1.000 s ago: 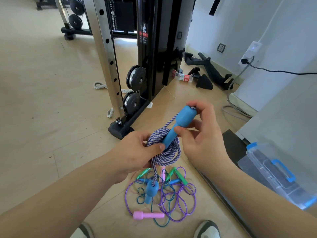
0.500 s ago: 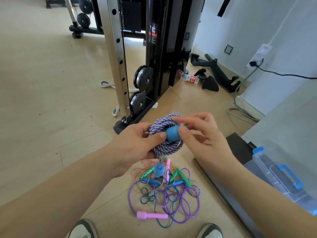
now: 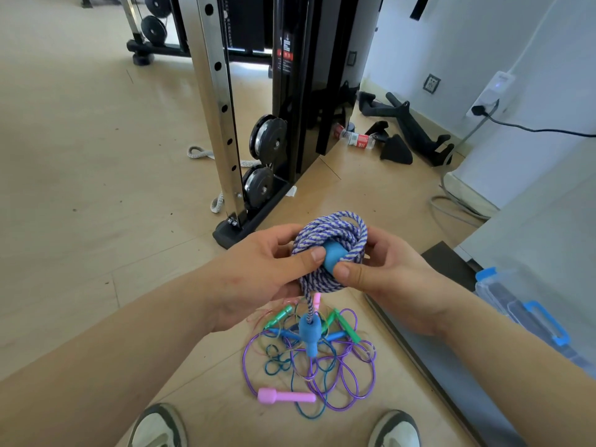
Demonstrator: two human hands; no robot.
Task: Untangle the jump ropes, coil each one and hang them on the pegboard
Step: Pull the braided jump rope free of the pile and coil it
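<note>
The step in hand looks like locking off the coil. The purple-and-white rope (image 3: 332, 232) is wound into a bundle at the centre of the frame, and one blue handle (image 3: 332, 258) pokes through its middle. To do this well, I judge, the handle should go fully through and the last turn be drawn snug round the loops, so the bundle will not spring apart on the way to the pegboard, which is not in view. The second blue handle (image 3: 310, 333) hangs below the coil on a short length of rope. It wants tucking in, or it may swing and catch the tangle of thin ropes (image 3: 342, 369) on the floor (image 3: 96, 188) at lower centre, where a pink handle (image 3: 283, 396) lies nearest the shoes.

The left hand (image 3: 258, 269) comes in from the lower left, thumb pressed on the handle's left side and fingers curled behind the coil, so its grip is closed on the rope. The right hand (image 3: 387, 279) comes in from the lower right, thumb at the handle's lower end and fingers wrapped round the coil's right rim, likewise gripping the rope. The palms face each other.
</note>
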